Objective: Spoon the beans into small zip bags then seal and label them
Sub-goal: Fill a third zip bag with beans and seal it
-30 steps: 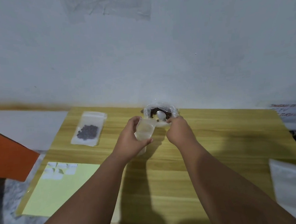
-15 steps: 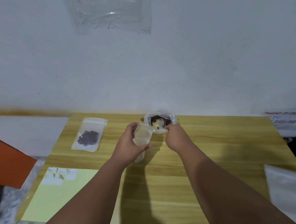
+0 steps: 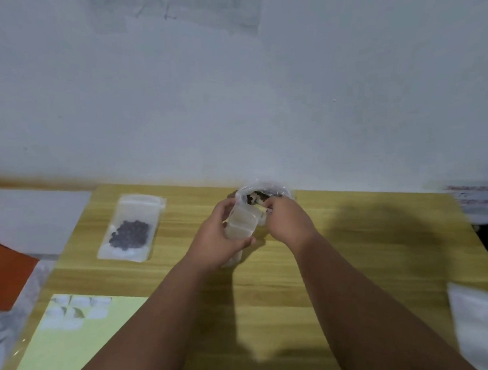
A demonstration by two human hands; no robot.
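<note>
A person's left hand (image 3: 220,237) is gripping a small clear zip bag (image 3: 241,226), its fingers (image 3: 224,211) curling round the far side and the thumb pressing across the near side. The bag is standing upright with its mouth gaping. Its lower end is showing below the palm, and whether it is touching the table (image 3: 355,249) cannot be told.

The right hand (image 3: 288,225) is hovering just beside that mouth. Its fingers (image 3: 270,209) are bunching together and pinching a pale utensil (image 3: 263,215), which is blurred and largely hidden.

Just beyond both sets of fingers, an open plastic sack of dark beans (image 3: 263,193) is sitting at the table's far edge, against a white wall (image 3: 317,94).

Well to the left of the left fingers, a filled zip bag (image 3: 131,229) is lying flat, with dark beans clustering in its lower half. Farther to the left of those fingers and much nearer the person, a yellow-green sheet (image 3: 76,358) is lying on the table, with white labels (image 3: 76,309) sitting at its far corner.

Well to the right of the right fingers and nearer the person, a white packet (image 3: 483,327) is lying at the table's edge, too blurred to read.
</note>
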